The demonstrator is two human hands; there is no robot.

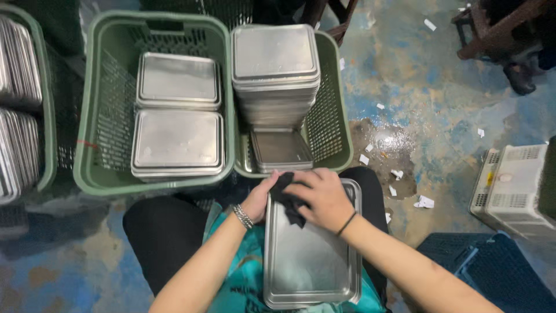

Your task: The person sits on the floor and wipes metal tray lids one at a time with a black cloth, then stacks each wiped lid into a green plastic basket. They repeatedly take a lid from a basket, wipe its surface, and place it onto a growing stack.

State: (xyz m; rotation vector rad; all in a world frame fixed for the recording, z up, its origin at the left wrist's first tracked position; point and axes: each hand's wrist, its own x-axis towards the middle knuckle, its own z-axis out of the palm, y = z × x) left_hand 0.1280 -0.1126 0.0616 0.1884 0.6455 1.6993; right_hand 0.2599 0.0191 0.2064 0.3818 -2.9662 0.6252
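A rectangular steel tray point(310, 261) lies across my lap. My left hand point(259, 197), with a metal bracelet on the wrist, grips the tray's far left corner. My right hand point(321, 197) presses a dark cloth point(288, 200) onto the tray's far end. Just beyond my hands stands a green basket point(336, 133) with a tall stack of steel trays point(275, 69) and a shorter pile point(281, 149) in front of it.
A larger green basket point(98, 127) on the left holds two stacks of upturned trays point(177, 142). More trays point(17, 104) fill a basket at the far left. The wet floor point(417, 104) has paper scraps. A white crate point(512, 185) and a blue crate point(492, 272) sit right.
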